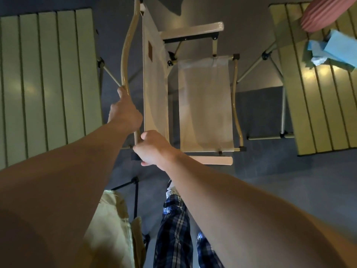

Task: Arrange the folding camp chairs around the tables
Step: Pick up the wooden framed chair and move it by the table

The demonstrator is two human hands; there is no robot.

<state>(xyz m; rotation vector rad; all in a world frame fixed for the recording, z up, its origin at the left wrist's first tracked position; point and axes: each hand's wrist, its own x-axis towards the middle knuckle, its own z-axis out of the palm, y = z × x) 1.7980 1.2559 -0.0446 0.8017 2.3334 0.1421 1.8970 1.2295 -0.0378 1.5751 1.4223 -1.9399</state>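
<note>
A cream folding camp chair [204, 105] with tan tube frame and wooden armrests stands on the floor between two slatted tables, seen from above. My left hand [123, 111] grips the curved tan frame tube on the chair's left side. My right hand [154, 147] is closed on the lower end of the same tube, near the corner of the back fabric. The green slatted table [44, 78] is at the left, the yellow-green slatted table [318, 97] at the right.
A pink ribbed object [326, 14] and blue cloths [332, 49] lie on the right table. Another folded chair [116, 225] with beige fabric and a black frame sits near my legs at the bottom. The floor is blue-grey carpet.
</note>
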